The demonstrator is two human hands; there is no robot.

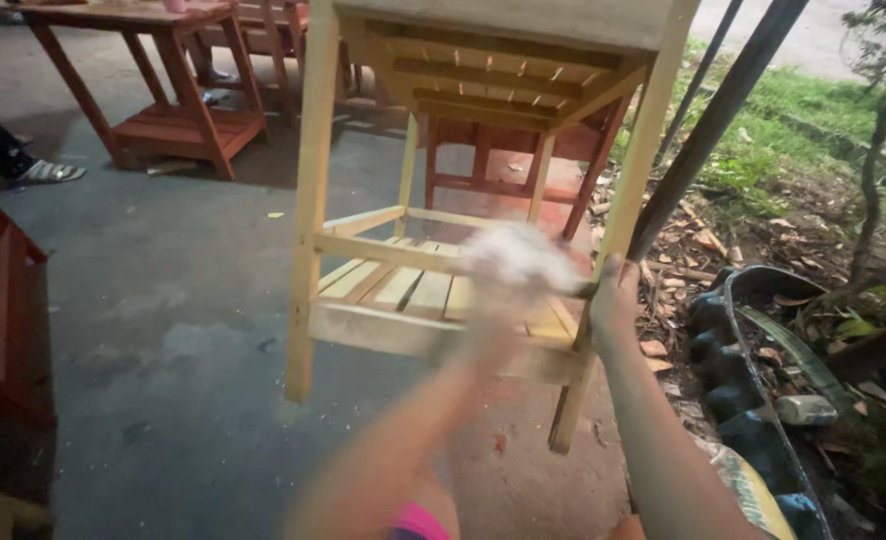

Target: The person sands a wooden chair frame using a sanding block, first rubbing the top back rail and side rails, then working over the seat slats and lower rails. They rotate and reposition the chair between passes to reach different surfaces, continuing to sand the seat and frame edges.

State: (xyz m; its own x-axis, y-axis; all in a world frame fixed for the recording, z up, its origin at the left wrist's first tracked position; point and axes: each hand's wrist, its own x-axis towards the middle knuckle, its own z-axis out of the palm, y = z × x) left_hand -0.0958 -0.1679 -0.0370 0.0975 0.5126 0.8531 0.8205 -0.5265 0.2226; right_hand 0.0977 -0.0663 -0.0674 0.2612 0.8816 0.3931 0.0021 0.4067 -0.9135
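Fingers of the right hand (615, 292) wrap around the front right leg of the bare wooden table (315, 180), at the height of its lower slatted shelf (403, 285). The table stands on the grey concrete floor (163, 340), tilted slightly. The left hand (498, 320) is blurred, held over the shelf with a white wad of cloth (515, 258) in it; how its fingers lie cannot be told. Red-stained tables (178, 110) stand behind. Dry leaves and grass (763, 150) lie to the right, beside a dark pole (708, 130).
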